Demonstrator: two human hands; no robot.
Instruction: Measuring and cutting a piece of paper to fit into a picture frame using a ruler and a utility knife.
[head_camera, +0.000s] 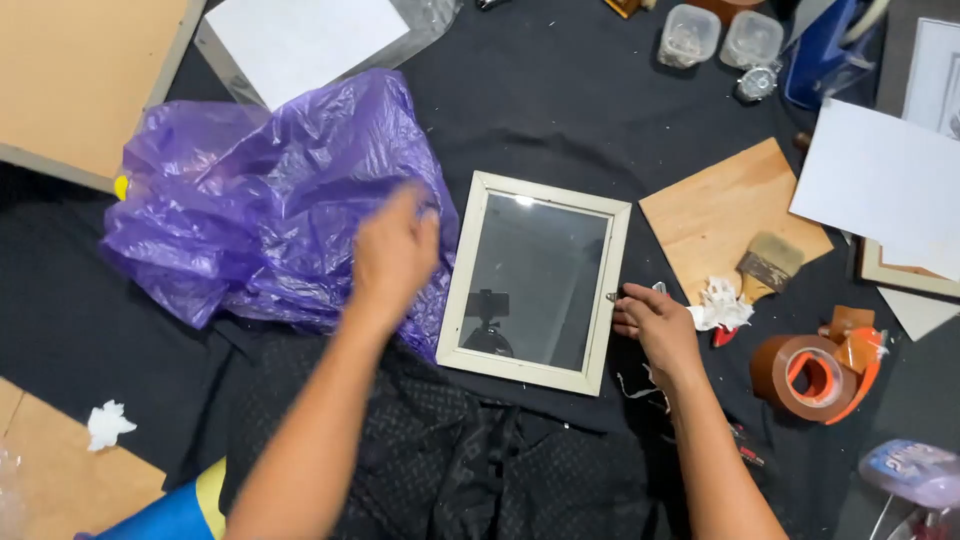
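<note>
A cream wooden picture frame (476, 250) with a glass pane lies flat on black cloth in the middle. My right hand (652, 322) rests at its right edge, fingers touching the frame near a small metal clip. My left hand (393, 252) is blurred, against a crumpled purple plastic bag (250, 200) just left of the frame; I cannot tell whether it grips the bag.
A plywood piece (715, 210), a paint brush (765, 265), crumpled tissue (720, 305) and a brown tape roll in an orange dispenser (815, 375) lie right of the frame. White sheets (880, 180) sit at far right, two clear containers (720, 38) at the top, a board (80, 80) top left.
</note>
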